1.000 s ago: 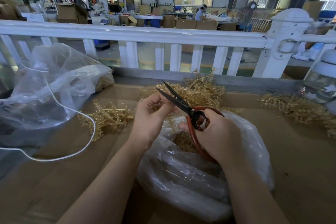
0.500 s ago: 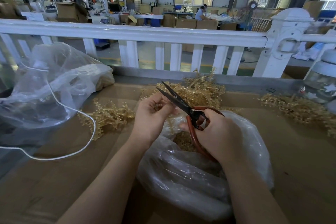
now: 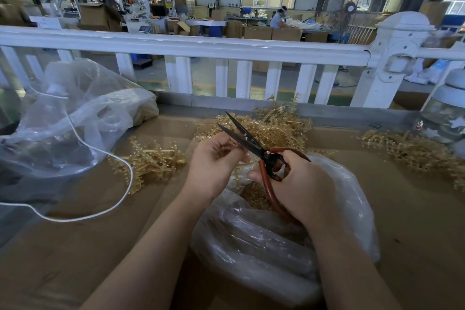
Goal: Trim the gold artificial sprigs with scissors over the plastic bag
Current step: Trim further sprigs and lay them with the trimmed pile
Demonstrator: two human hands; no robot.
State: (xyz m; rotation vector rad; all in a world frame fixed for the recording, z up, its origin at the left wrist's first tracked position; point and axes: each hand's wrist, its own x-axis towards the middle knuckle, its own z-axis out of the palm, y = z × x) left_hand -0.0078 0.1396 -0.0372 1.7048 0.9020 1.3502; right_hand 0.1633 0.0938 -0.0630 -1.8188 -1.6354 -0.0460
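Glossy clear plastic bag [image 3: 352, 199], matt brown cardboard tabletop [image 3: 415, 221], dark metal scissors [image 3: 247, 141], shiny gold sprigs [image 3: 279, 128].

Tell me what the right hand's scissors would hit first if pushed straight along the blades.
Probably the left hand, whose fingertips pinch a small gold sprig beside the open blades of the scissors; beyond lies the gold sprig pile. Depth is unclear.

Landmark: the plastic bag [image 3: 284, 241], lying on the cardboard-covered table [image 3: 88, 254]. Directly above its mouth, the scissors [image 3: 254, 148], blades pointing up and left. Left of the scissors, the left hand [image 3: 214, 166]; on their handles, the right hand [image 3: 302, 186]. Inside the bag, trimmed sprig pieces [image 3: 256, 196]. Behind the bag, a sprig pile [image 3: 276, 126]. Left of the bag, a smaller sprig bunch [image 3: 151, 158], then a cord [image 3: 105, 199] and a second plastic bag [image 3: 70, 118]. Right of the bag, more sprigs [image 3: 407, 151]. Behind everything, a railing [image 3: 201, 45].
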